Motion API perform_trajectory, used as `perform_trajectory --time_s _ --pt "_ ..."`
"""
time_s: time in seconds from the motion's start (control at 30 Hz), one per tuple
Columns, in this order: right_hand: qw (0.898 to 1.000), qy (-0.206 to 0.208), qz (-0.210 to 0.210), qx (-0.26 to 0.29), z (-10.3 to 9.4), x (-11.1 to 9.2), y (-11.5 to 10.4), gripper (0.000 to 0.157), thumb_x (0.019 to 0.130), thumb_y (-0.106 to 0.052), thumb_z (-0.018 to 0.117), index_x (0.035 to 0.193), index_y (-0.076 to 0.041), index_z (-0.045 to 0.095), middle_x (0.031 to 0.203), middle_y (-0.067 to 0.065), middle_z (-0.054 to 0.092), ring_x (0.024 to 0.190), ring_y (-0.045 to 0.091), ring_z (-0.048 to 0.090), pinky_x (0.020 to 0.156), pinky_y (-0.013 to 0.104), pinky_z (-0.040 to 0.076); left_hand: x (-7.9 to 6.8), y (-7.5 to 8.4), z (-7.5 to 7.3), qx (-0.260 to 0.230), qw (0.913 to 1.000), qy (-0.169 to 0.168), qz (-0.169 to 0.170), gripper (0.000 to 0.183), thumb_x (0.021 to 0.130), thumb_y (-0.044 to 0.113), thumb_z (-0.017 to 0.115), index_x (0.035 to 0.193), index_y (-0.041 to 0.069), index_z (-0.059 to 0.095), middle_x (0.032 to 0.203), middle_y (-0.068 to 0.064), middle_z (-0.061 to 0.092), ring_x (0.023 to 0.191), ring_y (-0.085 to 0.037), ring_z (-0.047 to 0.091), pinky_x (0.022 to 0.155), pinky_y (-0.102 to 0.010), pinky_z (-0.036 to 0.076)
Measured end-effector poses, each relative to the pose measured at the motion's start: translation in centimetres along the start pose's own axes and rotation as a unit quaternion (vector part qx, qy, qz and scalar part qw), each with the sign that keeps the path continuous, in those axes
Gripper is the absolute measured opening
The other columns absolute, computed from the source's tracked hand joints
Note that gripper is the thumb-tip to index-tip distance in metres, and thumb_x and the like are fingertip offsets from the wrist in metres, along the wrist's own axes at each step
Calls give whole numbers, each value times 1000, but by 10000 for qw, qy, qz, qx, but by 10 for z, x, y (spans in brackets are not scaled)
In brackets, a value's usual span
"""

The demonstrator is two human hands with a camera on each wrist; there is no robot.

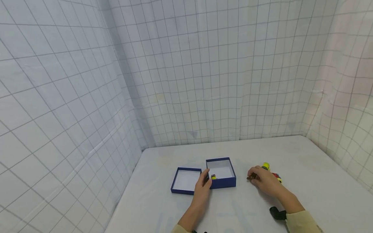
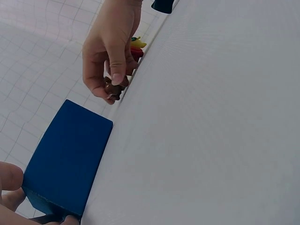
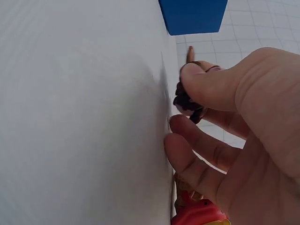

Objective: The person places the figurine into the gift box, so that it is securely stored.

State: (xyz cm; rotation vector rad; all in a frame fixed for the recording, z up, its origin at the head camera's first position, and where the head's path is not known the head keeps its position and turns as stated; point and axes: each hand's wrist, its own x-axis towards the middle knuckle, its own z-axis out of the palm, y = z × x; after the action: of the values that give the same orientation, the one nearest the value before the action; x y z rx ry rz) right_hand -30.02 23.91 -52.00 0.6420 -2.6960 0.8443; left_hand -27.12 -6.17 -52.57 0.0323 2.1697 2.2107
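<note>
My left hand [image 1: 202, 187] holds an open blue box [image 1: 223, 183] by its left front corner. A small yellow-and-dark toy figure [image 1: 213, 177] lies inside the box, near the front wall. To the right of the box, my right hand [image 1: 266, 183] pinches a small brown toy figurine [image 2: 116, 89] between thumb and fingertips, low over the table. Its other fingers are loosely bent in the right wrist view, and much of the figurine is hidden by the thumb. Beside and behind this hand are a yellow toy [image 1: 266, 165] and a red-and-yellow toy [image 1: 277, 177], partly covered.
A shallow blue-rimmed lid [image 1: 182, 192] with a white inside lies left of the box, close to my left forearm. White cloth covers the table [image 1: 239, 213]. Grid-patterned curtains [image 1: 186, 81] stand behind it and on both sides.
</note>
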Motion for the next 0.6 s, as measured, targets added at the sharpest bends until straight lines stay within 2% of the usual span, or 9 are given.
perform_trajectory --time_s 0.13,0.37,0.6 --pt "9999 89 -61 57 1 0 -1 24 93 -1 70 104 -20 62 99 -7 56 88 8 55 76 30 53 -1 1 1 -4 10000 1 -21 46 106 19 51 151 26 45 162 -11 32 148 -37 27 117 -53 28" --pt "9990 268 76 364 3 1 -1 18 97 -5 66 108 -17 58 100 -4 56 92 12 52 78 30 53 -3 2 1 -22 10000 -16 -2 46 106 17 51 151 25 45 161 -10 33 149 -36 27 118 -52 26" --pt "9976 450 -112 511 2 4 -4 12 102 -10 58 113 -12 54 97 1 49 87 14 47 72 28 48 -2 2 0 -26 10000 -23 -12 46 106 18 50 151 26 45 161 -10 33 149 -36 26 118 -52 26"
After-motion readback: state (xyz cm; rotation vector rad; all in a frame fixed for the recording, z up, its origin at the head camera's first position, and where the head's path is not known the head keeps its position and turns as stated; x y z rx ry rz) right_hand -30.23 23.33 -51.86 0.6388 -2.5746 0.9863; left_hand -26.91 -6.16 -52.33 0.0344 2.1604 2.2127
